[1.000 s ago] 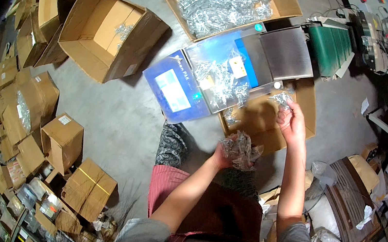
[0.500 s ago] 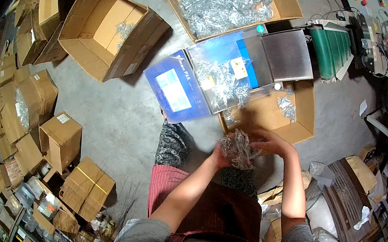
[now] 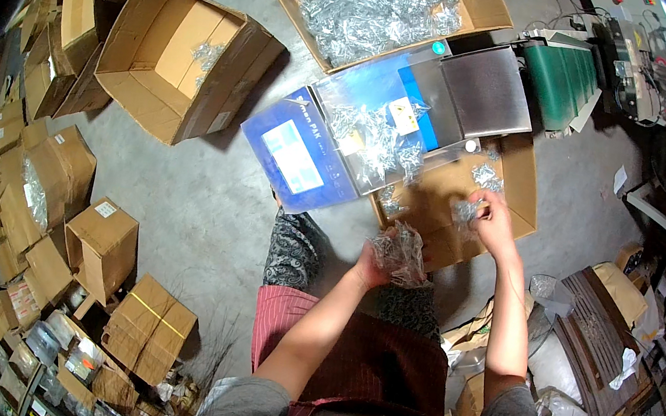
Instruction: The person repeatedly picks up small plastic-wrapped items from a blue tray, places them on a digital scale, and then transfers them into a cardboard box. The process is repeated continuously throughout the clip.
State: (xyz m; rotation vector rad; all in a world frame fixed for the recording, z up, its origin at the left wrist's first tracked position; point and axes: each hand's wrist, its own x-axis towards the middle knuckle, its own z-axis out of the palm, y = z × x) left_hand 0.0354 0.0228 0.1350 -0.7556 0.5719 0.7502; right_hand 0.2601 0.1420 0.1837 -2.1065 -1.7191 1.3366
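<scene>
A crumpled bunch of clear plastic bags with small shiny pieces inside (image 3: 401, 255) rests in my left hand (image 3: 373, 265), fingers closed round it in front of my apron. Farther right, my right hand (image 3: 494, 222) pinches one small clear bag (image 3: 465, 212) above the open cardboard box (image 3: 526, 187). Inside that box lie several small shiny packets (image 3: 486, 176), apart from my fingers. Beyond my hands, loose small metal parts (image 3: 375, 140) are heaped on the blue and steel machine (image 3: 337, 177), which has a lit screen.
A large carton (image 3: 494, 6) full of clear packets stands at the far side. Another open carton (image 3: 141, 35) sits on the floor at left. A green conveyor belt (image 3: 560, 82) runs at far right. Stacked cardboard boxes (image 3: 101, 245) line the left side.
My right hand has left the bunch and moved right and away from me, over the box, with one small bag in its fingers. My left hand still holds the bunch.
</scene>
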